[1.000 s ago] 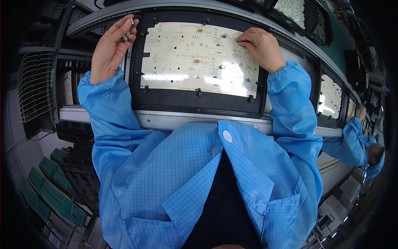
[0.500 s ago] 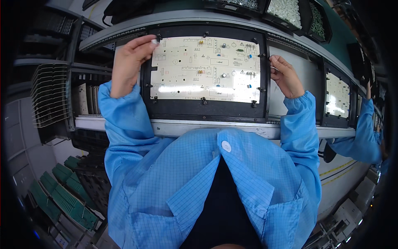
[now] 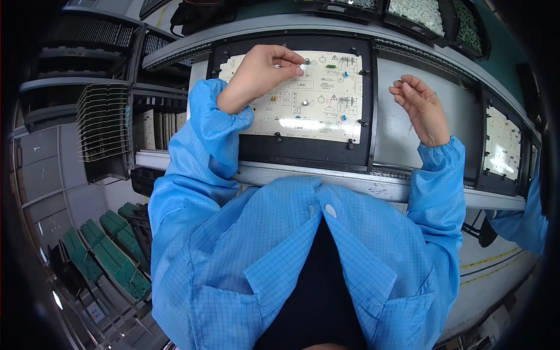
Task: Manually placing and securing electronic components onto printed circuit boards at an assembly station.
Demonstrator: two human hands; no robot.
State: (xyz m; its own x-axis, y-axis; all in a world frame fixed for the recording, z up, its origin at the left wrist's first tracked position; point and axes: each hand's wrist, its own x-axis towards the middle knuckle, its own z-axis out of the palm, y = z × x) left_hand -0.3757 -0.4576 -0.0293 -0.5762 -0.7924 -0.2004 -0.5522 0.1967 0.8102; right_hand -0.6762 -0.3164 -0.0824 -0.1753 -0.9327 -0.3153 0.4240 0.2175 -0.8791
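A cream printed circuit board (image 3: 265, 127) lies in a black carrier frame (image 3: 303, 156), held by small black clips along its edges. It bears several small yellow, blue and green components. Above its upper middle, my left hand (image 3: 256, 76) pinches a small white part (image 3: 302, 69), too small to name more closely. That hand and its sleeve cover much of the board's left half. My right hand (image 3: 421, 108) hovers right of the frame, over a grey surface. Its thumb and fingertips are drawn together; whether something small sits between them cannot be made out.
Bins of white parts (image 3: 415, 16) and green parts (image 3: 466, 28) stand at the far right. Another framed board (image 3: 503, 143) sits on the right along the metal rail (image 3: 326, 181). Racks of boards (image 3: 104, 122) stand left. A co-worker's blue sleeve (image 3: 522, 227) shows at the right edge.
My left hand has moved right from the board's upper left corner to its upper middle, carrying the white part. My right hand has drawn away from the frame's right edge. The view has shifted slightly.
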